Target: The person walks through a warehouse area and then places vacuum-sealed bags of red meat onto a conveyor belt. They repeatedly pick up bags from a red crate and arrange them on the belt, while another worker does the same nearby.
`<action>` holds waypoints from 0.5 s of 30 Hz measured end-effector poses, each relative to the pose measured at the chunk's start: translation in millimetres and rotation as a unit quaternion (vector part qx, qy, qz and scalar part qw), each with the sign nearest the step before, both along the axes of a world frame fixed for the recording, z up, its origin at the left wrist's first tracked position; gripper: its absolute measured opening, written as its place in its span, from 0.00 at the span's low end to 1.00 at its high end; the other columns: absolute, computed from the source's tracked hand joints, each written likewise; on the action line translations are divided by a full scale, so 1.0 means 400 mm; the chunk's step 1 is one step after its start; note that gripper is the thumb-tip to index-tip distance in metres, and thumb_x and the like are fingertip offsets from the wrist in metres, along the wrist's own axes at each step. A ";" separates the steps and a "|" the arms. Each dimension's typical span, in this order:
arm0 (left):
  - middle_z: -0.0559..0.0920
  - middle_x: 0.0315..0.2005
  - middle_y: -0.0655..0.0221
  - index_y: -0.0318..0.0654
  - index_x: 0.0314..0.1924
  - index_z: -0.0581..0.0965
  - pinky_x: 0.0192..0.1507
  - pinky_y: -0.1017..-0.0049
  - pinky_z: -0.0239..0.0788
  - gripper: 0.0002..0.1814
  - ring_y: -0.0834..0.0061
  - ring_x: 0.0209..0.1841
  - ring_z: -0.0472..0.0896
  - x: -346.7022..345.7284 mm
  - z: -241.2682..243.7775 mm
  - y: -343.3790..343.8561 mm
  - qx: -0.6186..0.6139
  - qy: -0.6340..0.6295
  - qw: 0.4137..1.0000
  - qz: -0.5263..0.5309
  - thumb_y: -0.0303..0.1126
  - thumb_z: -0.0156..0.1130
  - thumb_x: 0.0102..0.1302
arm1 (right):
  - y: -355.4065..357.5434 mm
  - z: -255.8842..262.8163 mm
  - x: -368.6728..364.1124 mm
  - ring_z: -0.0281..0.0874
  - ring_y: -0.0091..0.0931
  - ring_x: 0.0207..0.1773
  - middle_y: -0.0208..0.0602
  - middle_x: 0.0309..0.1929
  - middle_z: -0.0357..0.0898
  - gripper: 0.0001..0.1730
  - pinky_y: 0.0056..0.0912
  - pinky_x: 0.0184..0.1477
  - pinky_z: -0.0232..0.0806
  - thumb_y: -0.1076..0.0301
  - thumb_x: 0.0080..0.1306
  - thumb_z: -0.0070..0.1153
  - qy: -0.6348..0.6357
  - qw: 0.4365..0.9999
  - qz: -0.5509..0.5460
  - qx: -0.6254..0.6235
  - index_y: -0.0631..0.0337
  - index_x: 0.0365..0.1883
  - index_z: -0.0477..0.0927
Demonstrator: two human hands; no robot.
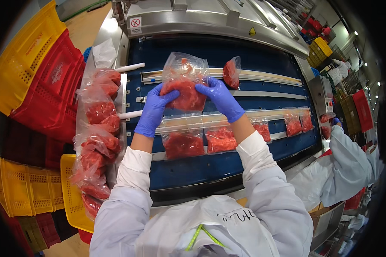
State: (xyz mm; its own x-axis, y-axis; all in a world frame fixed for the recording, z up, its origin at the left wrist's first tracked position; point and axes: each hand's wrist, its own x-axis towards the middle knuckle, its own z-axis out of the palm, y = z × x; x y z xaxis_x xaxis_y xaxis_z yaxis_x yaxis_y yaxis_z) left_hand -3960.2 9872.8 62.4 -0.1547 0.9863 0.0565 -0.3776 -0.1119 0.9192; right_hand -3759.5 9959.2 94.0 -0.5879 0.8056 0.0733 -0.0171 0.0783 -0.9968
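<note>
Between my two blue-gloved hands is a clear plastic bag of raw red meat, its unfilled mouth end pointing away from me. My left hand grips the bag's left side, thumb on top. On the right side my right hand pinches it the same way. The bag is over the far sealing bar of a vacuum packing machine with a blue bed. Another meat bag lies across that bar, to the right. Along the near bar lie several filled bags, including a flat one nearest my left forearm.
A steel ledge at left carries a row of filled meat bags. Yellow crates and red crates stand beyond it. The machine's steel lid is raised at the back. A co-worker handles bags at right.
</note>
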 end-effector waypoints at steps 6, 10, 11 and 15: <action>0.81 0.41 0.69 0.34 0.51 0.76 0.48 0.79 0.70 0.20 0.80 0.44 0.78 -0.001 -0.159 0.032 -0.050 0.116 0.988 0.091 0.30 0.67 0.59 | 0.057 -0.131 -0.032 0.75 0.20 0.40 0.31 0.38 0.81 0.16 0.22 0.45 0.68 0.63 0.63 0.58 -0.021 0.998 -0.053 -0.015 0.65 0.44 0.80; 0.81 0.45 0.69 0.35 0.53 0.76 0.52 0.80 0.67 0.18 0.80 0.48 0.77 -0.038 -0.205 0.048 -0.031 0.165 0.982 0.084 0.28 0.61 0.63 | 0.102 -0.198 -0.011 0.77 0.21 0.44 0.31 0.39 0.82 0.12 0.23 0.49 0.68 0.63 0.69 0.51 -0.005 0.997 -0.044 -0.057 0.61 0.42 0.80; 0.81 0.46 0.69 0.35 0.53 0.76 0.53 0.80 0.66 0.17 0.80 0.49 0.77 -0.043 -0.184 0.051 -0.034 0.160 0.984 0.069 0.28 0.60 0.64 | 0.099 -0.210 -0.007 0.77 0.21 0.44 0.31 0.39 0.82 0.12 0.23 0.49 0.68 0.63 0.69 0.51 -0.009 0.997 -0.055 -0.050 0.61 0.43 0.80; 0.82 0.43 0.70 0.38 0.52 0.78 0.51 0.82 0.66 0.16 0.83 0.46 0.76 -0.083 -0.159 0.045 -0.059 0.106 0.990 0.077 0.27 0.60 0.63 | 0.072 -0.198 -0.016 0.76 0.20 0.42 0.29 0.38 0.80 0.13 0.22 0.48 0.67 0.62 0.68 0.52 0.017 0.993 -0.114 -0.037 0.61 0.44 0.78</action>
State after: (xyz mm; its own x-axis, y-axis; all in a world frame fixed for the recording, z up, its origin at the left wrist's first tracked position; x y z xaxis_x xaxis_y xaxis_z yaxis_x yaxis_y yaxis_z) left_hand -3993.5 9890.7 -1.1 -0.3000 0.9539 -0.0100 -0.1620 -0.0406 0.9859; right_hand -3765.9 9988.0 14.8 -0.3887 0.9210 0.0260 -0.0413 0.0108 -0.9991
